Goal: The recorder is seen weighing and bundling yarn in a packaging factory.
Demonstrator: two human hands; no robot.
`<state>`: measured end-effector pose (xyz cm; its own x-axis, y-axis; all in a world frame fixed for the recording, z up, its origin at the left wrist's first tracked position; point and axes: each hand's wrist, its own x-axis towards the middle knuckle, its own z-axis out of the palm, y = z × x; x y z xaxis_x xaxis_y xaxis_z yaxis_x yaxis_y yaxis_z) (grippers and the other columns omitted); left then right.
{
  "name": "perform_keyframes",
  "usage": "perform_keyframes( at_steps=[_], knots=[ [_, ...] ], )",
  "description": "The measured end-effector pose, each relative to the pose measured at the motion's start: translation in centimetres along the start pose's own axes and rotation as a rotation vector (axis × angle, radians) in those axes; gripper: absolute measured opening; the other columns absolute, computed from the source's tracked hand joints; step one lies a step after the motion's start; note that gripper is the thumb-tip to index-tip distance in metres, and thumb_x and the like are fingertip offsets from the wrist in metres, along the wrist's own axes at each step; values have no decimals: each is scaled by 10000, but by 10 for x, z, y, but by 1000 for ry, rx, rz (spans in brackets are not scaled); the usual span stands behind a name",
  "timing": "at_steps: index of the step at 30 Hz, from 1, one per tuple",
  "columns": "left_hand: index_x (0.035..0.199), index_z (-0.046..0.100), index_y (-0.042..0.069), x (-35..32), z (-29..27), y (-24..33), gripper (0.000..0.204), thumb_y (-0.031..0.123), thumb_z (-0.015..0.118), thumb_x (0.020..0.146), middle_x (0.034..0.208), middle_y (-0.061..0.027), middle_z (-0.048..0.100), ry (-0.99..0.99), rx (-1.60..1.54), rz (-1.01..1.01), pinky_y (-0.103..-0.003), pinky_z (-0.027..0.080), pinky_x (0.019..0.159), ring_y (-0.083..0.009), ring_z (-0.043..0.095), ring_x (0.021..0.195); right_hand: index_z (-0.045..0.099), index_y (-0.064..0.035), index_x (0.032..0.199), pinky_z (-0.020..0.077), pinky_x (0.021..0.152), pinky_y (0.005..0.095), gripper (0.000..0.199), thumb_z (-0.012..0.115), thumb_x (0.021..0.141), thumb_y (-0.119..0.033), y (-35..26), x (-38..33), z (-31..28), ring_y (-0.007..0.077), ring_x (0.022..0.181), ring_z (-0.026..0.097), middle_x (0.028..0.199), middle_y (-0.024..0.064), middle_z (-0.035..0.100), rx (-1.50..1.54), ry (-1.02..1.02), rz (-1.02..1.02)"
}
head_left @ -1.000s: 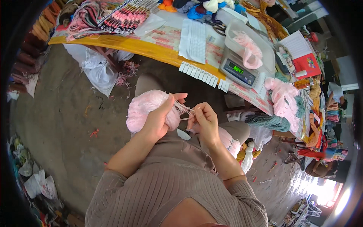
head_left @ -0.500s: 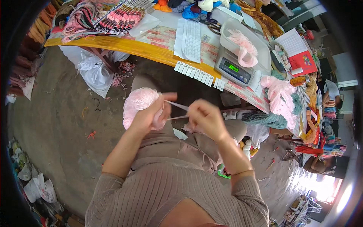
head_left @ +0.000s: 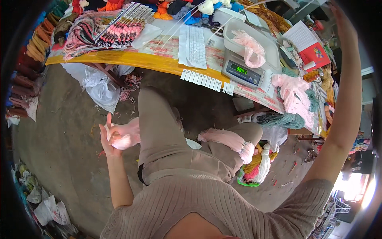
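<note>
My left hand (head_left: 113, 140) is out to the left beside my left knee, one finger pointing up and the others curled around a bundle of pale pink yarn (head_left: 129, 133). High at the upper right rim is my right hand (head_left: 336, 10), at the end of a raised, outstretched arm; its fingers are smeared and partly cut off. Thin pale strands (head_left: 217, 32) run blurred across the top of the picture; where their ends are held cannot be made out. A second pink skein (head_left: 225, 139) lies over my right thigh.
A digital scale (head_left: 241, 72) carries a clear plastic tub (head_left: 270, 49) with pink yarn (head_left: 252, 49). Pink yarn (head_left: 294, 93) and grey-green yarn (head_left: 280, 120) hang over the table edge (head_left: 131, 57). Coloured skeins (head_left: 254, 169) sit low by my right leg; a white bag (head_left: 101, 85) stands under the table.
My hands have moved apart: the left down and outward with pink yarn, the right far up to the right. The skein on my right thigh is now uncovered.
</note>
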<state>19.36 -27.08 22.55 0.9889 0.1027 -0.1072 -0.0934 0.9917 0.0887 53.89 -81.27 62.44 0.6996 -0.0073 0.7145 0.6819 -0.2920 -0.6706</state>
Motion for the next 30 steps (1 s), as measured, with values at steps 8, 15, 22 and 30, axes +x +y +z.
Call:
perform_keyframes(
  at_steps=[8, 15, 22, 30],
  knots=[
    [1259, 492, 95, 28, 53, -113, 450, 286, 580, 861, 1194, -185, 460, -343, 126, -320, -353, 569, 678, -230, 518, 896, 611, -110, 1087, 427, 825, 257, 278, 585, 861, -269, 70, -49, -39, 134, 960, 551, 1088, 33, 606, -523, -132, 9],
    [893, 649, -1, 34, 98, -144, 372, 338, 497, 872, 1062, -208, 499, -618, 582, -502, -384, 546, 666, -297, 543, 935, 619, -99, 899, 461, 733, 342, 111, 609, 815, -172, 121, -200, 35, 267, 874, 583, 956, 69, 582, -971, -488, 59],
    [936, 632, -9, 27, 89, -140, 396, 362, 503, 882, 1035, -186, 504, -527, 601, -505, -336, 528, 746, -255, 559, 937, 647, -51, 942, 457, 600, 320, 220, 595, 849, -243, 94, -293, 49, 212, 658, 594, 893, 66, 623, -783, -261, 96],
    [905, 627, 18, 41, 108, -172, 365, 359, 496, 905, 998, -147, 518, -626, 636, -450, -312, 465, 766, -214, 557, 847, 600, -54, 955, 343, 420, 184, 188, 593, 866, -219, 147, -421, 95, 95, 549, 541, 806, 30, 610, 493, 117, 1404]
  ],
)
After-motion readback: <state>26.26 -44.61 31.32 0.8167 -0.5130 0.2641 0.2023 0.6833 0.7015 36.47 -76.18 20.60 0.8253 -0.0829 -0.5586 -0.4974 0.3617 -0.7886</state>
